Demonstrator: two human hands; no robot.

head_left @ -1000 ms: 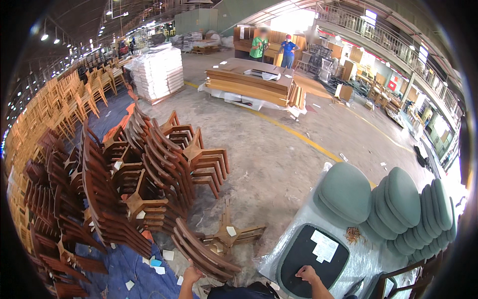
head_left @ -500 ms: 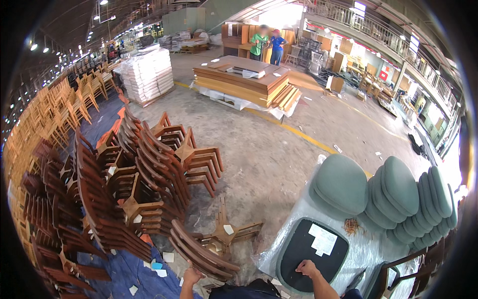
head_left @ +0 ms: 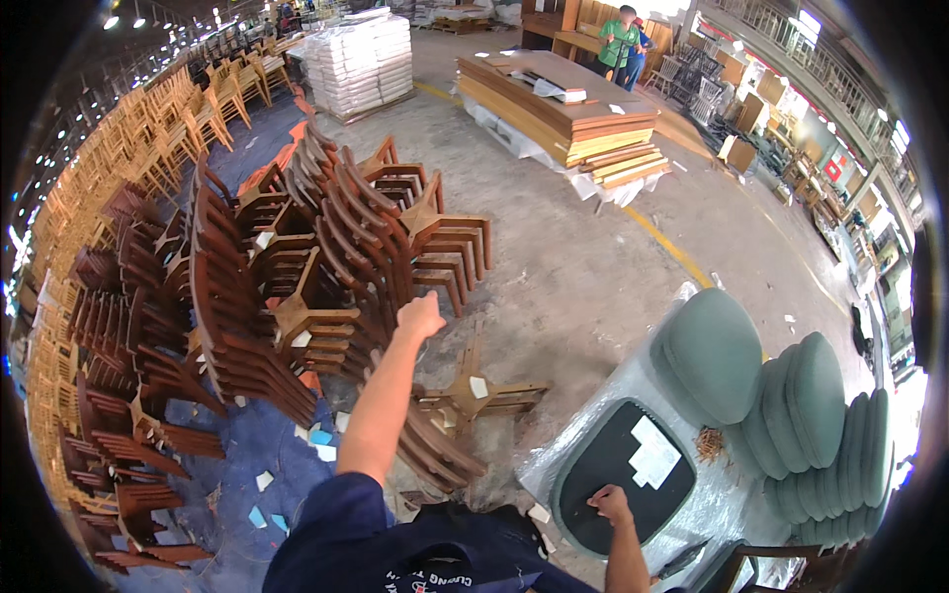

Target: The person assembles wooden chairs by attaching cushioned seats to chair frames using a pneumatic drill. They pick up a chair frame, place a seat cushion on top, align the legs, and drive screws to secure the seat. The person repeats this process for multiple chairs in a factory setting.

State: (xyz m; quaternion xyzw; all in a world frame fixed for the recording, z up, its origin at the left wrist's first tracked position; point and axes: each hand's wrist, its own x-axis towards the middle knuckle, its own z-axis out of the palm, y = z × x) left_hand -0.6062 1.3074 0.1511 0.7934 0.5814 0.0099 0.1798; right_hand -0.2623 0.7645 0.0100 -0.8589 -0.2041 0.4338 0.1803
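Observation:
My left arm is stretched forward, and my left hand is in front of the stacked brown wooden chair frames. Its fingers look curled; anything inside them is hidden. Below it stand a few curved chair frames and a star-shaped wooden base with a white paper on it. My right hand is closed over the black underside of a green padded seat, and I cannot make out what it holds. A white label sheet is on that underside, beside the hand.
Stacks of green cushions and a pile of small brown pieces share the plastic-wrapped surface at right. A dark tool lies near me. Ahead are a panel stack, white sacks and two people.
My left hand has swung from beside my body up and forward toward the chair stacks. My right hand stays over the seat's underside. The view has turned left and down.

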